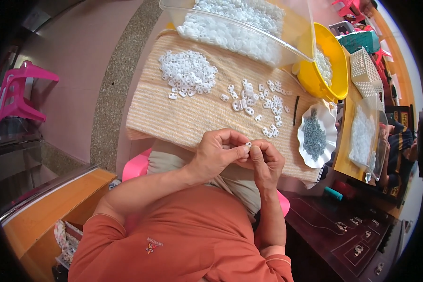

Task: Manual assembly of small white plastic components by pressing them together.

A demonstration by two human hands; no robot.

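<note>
In front of my belly, both hands meet at the near edge of a cloth-covered table. A small white plastic piece with a hole (248,144) sits at the fingertips of my left hand (217,151), pinched between thumb and index finger. My right hand (267,162) is closed in a pinch right beside it, thumb against the piece; anything else between its fingers is hidden. Loose white two-holed pieces (249,111) lie scattered beyond the hands. A larger heap of them (187,71) is at the far left. A white scalloped dish (331,116) holds small grey parts (314,136) at the right.
A clear plastic tub (298,40) of white pieces stands at the back, beside a yellow basin (340,70). A thin black stick (296,110) lies near the dish. Rightward are a perforated white basket (365,75), another clear tub (367,162) and a person (397,150). A pink stool (23,96) stands left.
</note>
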